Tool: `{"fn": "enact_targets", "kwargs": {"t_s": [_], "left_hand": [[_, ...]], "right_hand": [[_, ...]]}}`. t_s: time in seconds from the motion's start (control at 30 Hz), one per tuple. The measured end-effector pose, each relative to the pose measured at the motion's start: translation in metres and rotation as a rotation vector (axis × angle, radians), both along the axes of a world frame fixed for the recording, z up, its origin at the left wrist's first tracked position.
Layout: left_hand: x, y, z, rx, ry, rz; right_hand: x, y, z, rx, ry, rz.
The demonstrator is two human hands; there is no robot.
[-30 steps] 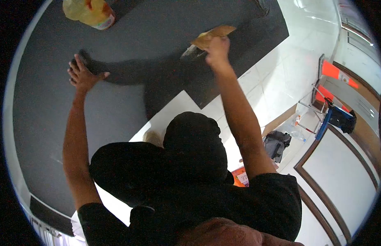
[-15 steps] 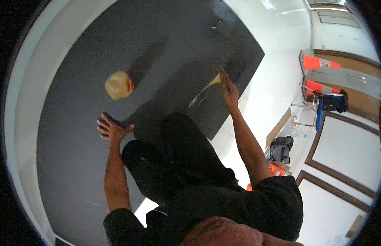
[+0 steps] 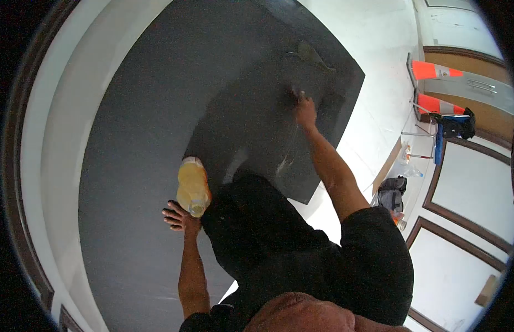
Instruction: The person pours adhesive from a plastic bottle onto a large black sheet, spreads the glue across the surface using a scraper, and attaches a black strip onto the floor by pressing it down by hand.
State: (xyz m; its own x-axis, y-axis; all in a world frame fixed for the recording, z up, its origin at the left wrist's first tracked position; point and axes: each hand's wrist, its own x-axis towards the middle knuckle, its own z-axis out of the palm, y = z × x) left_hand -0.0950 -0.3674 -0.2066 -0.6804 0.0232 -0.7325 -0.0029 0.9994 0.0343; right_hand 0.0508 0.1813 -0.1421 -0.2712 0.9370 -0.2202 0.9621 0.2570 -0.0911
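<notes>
My left hand point(image 3: 179, 217) is planted on the dark grey sheet point(image 3: 135, 166) with its fingers spread, and nothing is in it. Right beside it stands a plastic bottle of yellow liquid point(image 3: 192, 185), which partly covers the hand. My right hand point(image 3: 306, 112) is closed at the right part of the sheet, with its arm stretched out. What it grips is too dark to make out. Beyond that hand lies a wet-looking smear point(image 3: 312, 54). A pale streak point(image 3: 284, 164) marks the sheet nearer my knees.
White floor tiles point(image 3: 353, 133) border the sheet on the right. Farther right are orange cones point(image 3: 431, 70), a blue and black folding chair point(image 3: 439, 138), a grey bag point(image 3: 392, 195) and a clear plastic bottle point(image 3: 410, 170). A pale curved wall point(image 3: 66, 127) runs along the left.
The view has shifted, and the bottle now appears lower, next to my left hand. The tan spreader seen earlier in my right hand no longer shows clearly. A smear shows beyond that hand.
</notes>
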Motion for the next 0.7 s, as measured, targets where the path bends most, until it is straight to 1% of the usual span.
{"fn": "enact_targets", "kwargs": {"t_s": [0.03,0.07,0.1,0.13,0.17,0.2,0.23,0.27,0.3,0.33,0.37,0.4,0.43,0.47,0.5,0.53,0.57,0.6,0.63,0.67,0.7], "left_hand": [[0.006,-0.012,-0.018,0.027,0.035,0.027],[0.002,-0.017,-0.016,0.022,0.033,0.016],[0.000,-0.028,-0.011,0.145,0.037,0.016],[-0.001,-0.038,-0.004,0.266,0.040,0.025],[-0.006,-0.032,0.007,0.262,0.043,0.030],[-0.014,-0.010,0.027,0.655,0.066,0.075],[-0.021,0.015,0.049,0.851,0.093,0.100],[-0.028,0.041,0.071,1.049,0.104,0.113],[-0.033,0.070,0.091,1.138,0.249,0.023],[-0.040,0.085,0.093,1.188,0.322,-0.024],[-0.046,0.100,0.093,1.234,0.399,-0.071],[-0.053,0.110,0.090,1.117,0.417,-0.227],[-0.055,0.117,0.088,1.059,0.423,-0.301],[-0.058,0.126,0.087,1.003,0.431,-0.375],[-0.062,0.134,0.097,1.252,0.112,0.197],[-0.064,0.135,0.096,1.345,-0.085,0.473],[-0.066,0.135,0.096,1.414,-0.247,0.784],[-0.075,0.123,0.083,1.225,0.150,0.265],[-0.081,0.114,0.078,0.951,0.520,-0.241],[-0.086,0.111,0.093,0.934,0.534,-0.239],[-0.095,0.112,0.122,1.063,0.397,0.136]], "right_hand": [[-0.002,-0.004,-0.041,0.019,-0.050,-0.016],[-0.015,-0.020,-0.050,0.019,-0.134,0.052],[-0.028,-0.036,-0.058,0.024,-0.215,0.122],[-0.047,-0.062,-0.032,0.002,-0.325,0.291],[-0.055,-0.076,-0.010,0.000,-0.323,0.297],[-0.066,-0.088,0.012,-0.109,-0.193,0.333],[-0.076,-0.096,0.025,-0.221,-0.064,0.367],[-0.081,-0.098,0.034,-0.216,-0.056,0.374],[-0.082,-0.096,0.044,-0.175,0.073,0.331],[-0.081,-0.091,0.050,-0.133,0.200,0.286],[-0.081,-0.083,0.055,-0.123,0.204,0.287],[-0.081,-0.072,0.059,-0.152,0.213,0.220],[-0.079,-0.061,0.063,-0.182,0.220,0.151],[-0.076,-0.051,0.066,-0.174,0.219,0.151],[-0.072,-0.041,0.068,-0.168,0.240,0.089],[-0.065,-0.033,0.071,-0.162,0.262,0.026],[-0.055,-0.026,0.076,-0.158,0.260,0.023],[-0.043,-0.019,0.077,-0.195,0.359,-0.073],[-0.031,-0.010,0.075,-0.241,0.462,-0.165],[-0.011,0.002,0.060,-0.136,0.444,-0.120],[0.013,0.016,0.038,-0.035,0.430,-0.074]]}}
